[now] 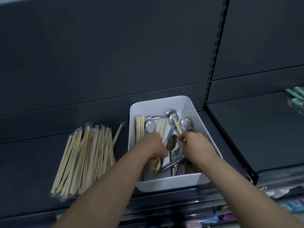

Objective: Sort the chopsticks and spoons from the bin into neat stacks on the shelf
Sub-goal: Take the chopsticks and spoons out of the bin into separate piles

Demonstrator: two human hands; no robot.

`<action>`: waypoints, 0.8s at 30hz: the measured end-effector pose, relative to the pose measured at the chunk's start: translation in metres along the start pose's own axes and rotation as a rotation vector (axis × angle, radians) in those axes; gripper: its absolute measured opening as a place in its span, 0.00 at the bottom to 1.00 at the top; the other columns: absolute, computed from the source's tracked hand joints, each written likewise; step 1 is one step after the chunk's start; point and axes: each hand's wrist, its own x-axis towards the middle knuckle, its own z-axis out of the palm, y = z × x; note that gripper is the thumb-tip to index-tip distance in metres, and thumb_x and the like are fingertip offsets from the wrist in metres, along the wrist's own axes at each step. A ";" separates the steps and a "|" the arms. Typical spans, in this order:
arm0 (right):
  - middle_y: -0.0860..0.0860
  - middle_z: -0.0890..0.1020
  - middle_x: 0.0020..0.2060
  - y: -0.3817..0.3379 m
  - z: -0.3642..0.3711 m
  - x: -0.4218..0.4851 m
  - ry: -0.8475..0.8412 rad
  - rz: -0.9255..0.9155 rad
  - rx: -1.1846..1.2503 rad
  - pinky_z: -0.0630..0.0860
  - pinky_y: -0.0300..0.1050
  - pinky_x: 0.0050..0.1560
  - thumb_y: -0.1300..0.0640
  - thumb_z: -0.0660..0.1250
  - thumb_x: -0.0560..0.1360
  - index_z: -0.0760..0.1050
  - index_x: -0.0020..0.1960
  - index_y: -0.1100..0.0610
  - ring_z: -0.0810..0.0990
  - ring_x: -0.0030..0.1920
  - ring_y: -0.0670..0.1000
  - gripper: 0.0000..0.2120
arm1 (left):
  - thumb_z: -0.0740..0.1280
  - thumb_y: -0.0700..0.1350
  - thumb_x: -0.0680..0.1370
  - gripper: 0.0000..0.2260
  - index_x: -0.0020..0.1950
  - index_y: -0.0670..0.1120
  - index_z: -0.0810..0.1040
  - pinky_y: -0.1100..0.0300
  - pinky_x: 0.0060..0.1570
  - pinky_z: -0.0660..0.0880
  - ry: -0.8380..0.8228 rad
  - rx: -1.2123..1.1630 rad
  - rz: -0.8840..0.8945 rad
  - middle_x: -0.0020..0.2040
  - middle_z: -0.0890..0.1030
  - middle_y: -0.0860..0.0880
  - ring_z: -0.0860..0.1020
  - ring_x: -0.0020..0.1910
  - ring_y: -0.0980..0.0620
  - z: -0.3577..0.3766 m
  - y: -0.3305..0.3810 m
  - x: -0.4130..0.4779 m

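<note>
A white bin (pixel 164 102) stands on the dark shelf (pixel 32 162), holding wrapped wooden chopsticks (pixel 139 127) and several metal spoons (pixel 185 123). Both hands are inside it. My left hand (pixel 152 145) grips a bunch of chopsticks on the bin's left side. My right hand (pixel 195 143) pinches one wrapped pair of chopsticks (pixel 177 127) that points up and left over the spoons. A stack of wrapped chopsticks (pixel 87 158) lies on the shelf left of the bin.
A slotted upright (pixel 213 53) and a black divider (pixel 230 142) bound the shelf on the right. Green-handled items (pixel 296 96) lie on the neighbouring shelf at far right. Packaged goods (pixel 287 206) show on the lower shelf.
</note>
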 end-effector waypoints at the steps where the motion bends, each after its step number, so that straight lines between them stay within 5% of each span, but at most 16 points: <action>1: 0.52 0.82 0.51 0.001 0.000 0.001 -0.003 -0.005 -0.002 0.77 0.47 0.48 0.63 0.60 0.75 0.77 0.59 0.50 0.81 0.50 0.56 0.17 | 0.75 0.44 0.70 0.10 0.38 0.41 0.76 0.55 0.36 0.81 0.002 -0.045 0.004 0.31 0.79 0.47 0.80 0.30 0.49 -0.006 -0.005 -0.001; 5: 0.56 0.80 0.55 -0.003 -0.005 0.014 -0.040 -0.025 -0.085 0.76 0.49 0.51 0.61 0.60 0.76 0.72 0.64 0.52 0.79 0.54 0.59 0.18 | 0.71 0.35 0.72 0.02 0.42 0.36 0.80 0.61 0.29 0.74 -0.018 -0.266 0.027 0.28 0.76 0.44 0.73 0.24 0.50 -0.030 -0.020 -0.012; 9: 0.56 0.72 0.63 -0.017 -0.006 0.035 -0.186 -0.021 -0.204 0.74 0.49 0.53 0.58 0.62 0.77 0.67 0.68 0.53 0.75 0.60 0.59 0.20 | 0.69 0.38 0.76 0.06 0.51 0.38 0.82 0.63 0.33 0.75 0.043 -0.263 0.052 0.41 0.81 0.44 0.77 0.32 0.51 -0.041 -0.023 -0.016; 13: 0.54 0.80 0.53 -0.021 -0.007 0.043 -0.101 -0.004 -0.090 0.74 0.46 0.48 0.54 0.65 0.75 0.77 0.56 0.54 0.79 0.54 0.57 0.10 | 0.67 0.40 0.77 0.03 0.45 0.47 0.78 0.61 0.39 0.76 0.205 -0.320 0.037 0.44 0.82 0.45 0.81 0.38 0.50 -0.033 -0.035 -0.011; 17: 0.55 0.83 0.47 -0.024 -0.013 0.045 0.011 -0.018 0.156 0.74 0.45 0.47 0.53 0.64 0.78 0.77 0.52 0.55 0.80 0.52 0.58 0.08 | 0.64 0.40 0.77 0.06 0.42 0.44 0.80 0.58 0.36 0.77 0.324 -0.368 -0.013 0.41 0.83 0.45 0.82 0.36 0.45 -0.027 -0.036 -0.009; 20: 0.55 0.83 0.43 -0.031 0.000 0.039 -0.192 -0.008 0.372 0.81 0.51 0.48 0.56 0.69 0.75 0.74 0.53 0.55 0.84 0.43 0.55 0.08 | 0.62 0.38 0.75 0.08 0.36 0.42 0.76 0.57 0.32 0.74 0.337 -0.370 -0.028 0.32 0.79 0.44 0.78 0.29 0.44 -0.026 -0.032 -0.009; 24: 0.55 0.81 0.32 -0.039 0.016 0.027 -0.548 0.013 0.325 0.77 0.43 0.30 0.58 0.71 0.74 0.74 0.50 0.60 0.78 0.27 0.50 0.09 | 0.63 0.38 0.76 0.07 0.43 0.41 0.80 0.56 0.31 0.76 0.340 -0.371 -0.036 0.39 0.83 0.43 0.80 0.29 0.45 -0.026 -0.031 -0.010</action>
